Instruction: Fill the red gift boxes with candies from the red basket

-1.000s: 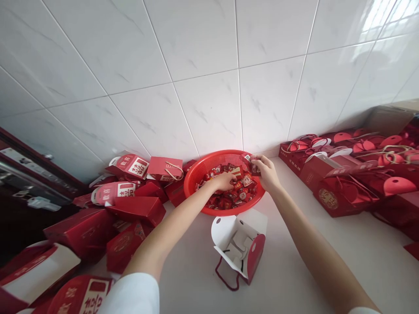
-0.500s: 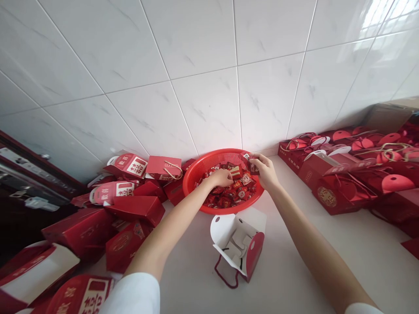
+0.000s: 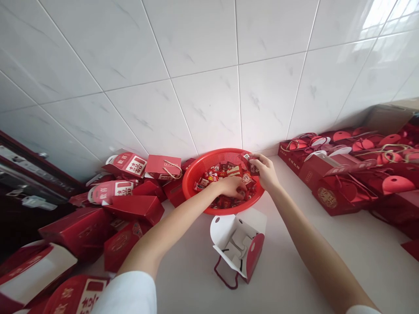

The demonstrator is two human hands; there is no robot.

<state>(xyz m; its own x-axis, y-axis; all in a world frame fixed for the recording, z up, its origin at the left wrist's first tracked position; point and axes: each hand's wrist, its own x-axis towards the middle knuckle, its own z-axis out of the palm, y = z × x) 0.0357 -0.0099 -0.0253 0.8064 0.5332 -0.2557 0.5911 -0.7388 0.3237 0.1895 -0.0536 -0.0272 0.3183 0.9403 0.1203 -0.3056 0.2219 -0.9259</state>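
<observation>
An orange-red plastic basket stands against the wall, holding a heap of red-wrapped candies. My left hand reaches down into the heap with its fingers curled; whatever is under the fingertips is hidden. At the basket's right rim my right hand grips a small red candy packet with a black-and-white square code on it. In front of the basket sits an open red gift box, its white inside facing up and a dark red cord handle lying on the tabletop.
Red gift boxes lie piled on the left, several with cord handles. More closed red boxes stand in rows on the right, with a cardboard carton behind. White tiled wall rises behind the white tabletop.
My left hand has moved right and slightly down, deeper into the candies, uncovering wrapped pieces on the basket's left. My right hand keeps its hold on the packet, nearly still.
</observation>
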